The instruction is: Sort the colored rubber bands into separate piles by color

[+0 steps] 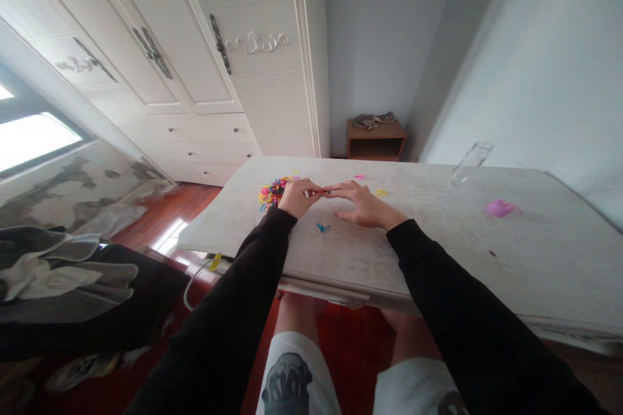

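Observation:
Both my hands rest on a white table (438,240), fingertips meeting in the middle. My left hand (298,196) is curled closed beside a pile of small colourful pieces (272,192) and pinches something tiny that I cannot make out. My right hand (361,203) lies partly flat, fingers stretched toward the left hand, its fingertips pinched on the same tiny item. A small blue piece (322,227) lies just in front of my wrists. A yellow piece (380,192) and a pink piece (359,176) lie past the right hand.
A clear glass jar (470,161) lies on the table at the far right, with a pink lid-like object (500,208) nearer. White wardrobes (195,58) stand at left, a wooden nightstand (376,139) in the corner. Dark clothes (73,285) lie at left.

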Tool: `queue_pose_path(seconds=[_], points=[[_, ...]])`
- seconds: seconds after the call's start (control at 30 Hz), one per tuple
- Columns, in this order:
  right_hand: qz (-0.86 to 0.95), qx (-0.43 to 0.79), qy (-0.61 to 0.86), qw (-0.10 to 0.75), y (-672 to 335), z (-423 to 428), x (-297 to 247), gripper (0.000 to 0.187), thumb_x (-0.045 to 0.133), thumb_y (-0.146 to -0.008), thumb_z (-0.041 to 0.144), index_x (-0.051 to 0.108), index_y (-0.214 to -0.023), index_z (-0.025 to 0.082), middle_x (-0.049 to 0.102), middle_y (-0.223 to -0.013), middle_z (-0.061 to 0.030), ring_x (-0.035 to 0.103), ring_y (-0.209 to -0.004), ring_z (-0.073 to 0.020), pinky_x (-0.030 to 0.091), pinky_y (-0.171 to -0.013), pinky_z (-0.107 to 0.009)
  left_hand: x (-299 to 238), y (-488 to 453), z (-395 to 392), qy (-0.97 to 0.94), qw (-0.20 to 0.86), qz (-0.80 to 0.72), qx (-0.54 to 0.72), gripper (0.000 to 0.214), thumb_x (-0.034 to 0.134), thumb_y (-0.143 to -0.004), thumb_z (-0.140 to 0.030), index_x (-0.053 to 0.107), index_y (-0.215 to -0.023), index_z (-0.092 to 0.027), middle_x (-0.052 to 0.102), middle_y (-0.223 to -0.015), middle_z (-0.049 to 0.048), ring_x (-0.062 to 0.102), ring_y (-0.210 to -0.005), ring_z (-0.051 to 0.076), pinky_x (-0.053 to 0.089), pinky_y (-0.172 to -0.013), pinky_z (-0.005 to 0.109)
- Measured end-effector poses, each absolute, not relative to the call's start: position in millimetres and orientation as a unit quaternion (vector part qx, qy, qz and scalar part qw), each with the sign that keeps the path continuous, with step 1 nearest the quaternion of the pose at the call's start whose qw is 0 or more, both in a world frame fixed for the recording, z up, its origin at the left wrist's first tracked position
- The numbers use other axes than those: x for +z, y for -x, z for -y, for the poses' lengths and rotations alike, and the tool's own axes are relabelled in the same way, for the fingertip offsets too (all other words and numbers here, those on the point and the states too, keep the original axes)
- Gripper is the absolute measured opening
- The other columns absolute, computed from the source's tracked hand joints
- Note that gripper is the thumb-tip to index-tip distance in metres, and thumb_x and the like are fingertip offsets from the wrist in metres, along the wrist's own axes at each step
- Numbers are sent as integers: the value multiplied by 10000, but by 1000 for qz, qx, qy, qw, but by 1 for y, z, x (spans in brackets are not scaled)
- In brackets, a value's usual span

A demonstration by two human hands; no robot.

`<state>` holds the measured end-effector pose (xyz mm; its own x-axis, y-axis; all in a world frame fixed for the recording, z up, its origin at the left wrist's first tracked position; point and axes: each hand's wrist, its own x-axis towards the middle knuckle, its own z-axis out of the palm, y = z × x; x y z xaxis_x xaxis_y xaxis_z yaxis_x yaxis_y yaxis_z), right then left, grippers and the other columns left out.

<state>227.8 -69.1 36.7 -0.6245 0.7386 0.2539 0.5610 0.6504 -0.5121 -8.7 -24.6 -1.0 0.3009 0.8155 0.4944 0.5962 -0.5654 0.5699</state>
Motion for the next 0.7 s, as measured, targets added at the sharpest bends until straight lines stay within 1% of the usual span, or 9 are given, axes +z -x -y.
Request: queue_pose_path(seconds=[0.13, 0.33, 0.47, 0.53, 0.63, 0.7], points=[[886, 189, 367, 211, -224, 72, 38, 596, 689, -848, 241, 614, -1428, 357, 554, -1549, -64, 455, -1418, -352, 337, -1120, -693, 1, 8, 27, -793, 140, -452, 383, 97, 719, -809, -183, 801, -847, -217, 743, -794, 28, 651, -698, 144, 530, -688, 274], [890, 179, 376, 186, -222, 74, 38, 652, 704, -844, 259, 573, -1474, 367, 522, -1578, -63, 431, -1434, -374, 321, -1125, -706, 1, 9, 27, -790, 134, -447, 399, 88, 705, -815, -199, 791, -806, -213, 730, -751, 20, 638, -664, 138, 514, -662, 268], [887, 183, 376, 196, -221, 75, 37, 656, 710, -844, 260, 572, -1476, 370, 539, -1561, -69, 444, -1423, -376, 327, -1121, -711, 1, 8, 27, -787, 136, -459, 390, 90, 703, -813, -206, 792, -818, -210, 743, -778, 24, 645, -683, 144, 525, -677, 272], [883, 184, 369, 224, -221, 73, 38, 602, 708, -842, 252, 623, -1429, 351, 587, -1512, -73, 473, -1402, -360, 340, -1131, -679, 2, 7, 27, -782, 142, -468, 385, 94, 705, -827, -237, 795, -834, -213, 752, -795, 30, 649, -694, 149, 533, -692, 279], [858, 174, 364, 318, -225, 68, 40, 396, 669, -859, 234, 750, -1245, 275, 716, -1319, -83, 595, -1271, -295, 407, -1131, -546, 2, 6, 26, -774, 145, -476, 392, 110, 720, -846, -294, 798, -839, -218, 760, -797, 35, 655, -701, 159, 540, -728, 295], [817, 166, 388, 392, -228, 64, 42, 267, 636, -866, 228, 796, -1079, 215, 774, -1148, -92, 669, -1126, -260, 494, -1034, -444, 1, 6, 25, -769, 149, -479, 396, 99, 739, -837, -299, 795, -828, -218, 762, -789, 32, 656, -701, 163, 538, -739, 302]])
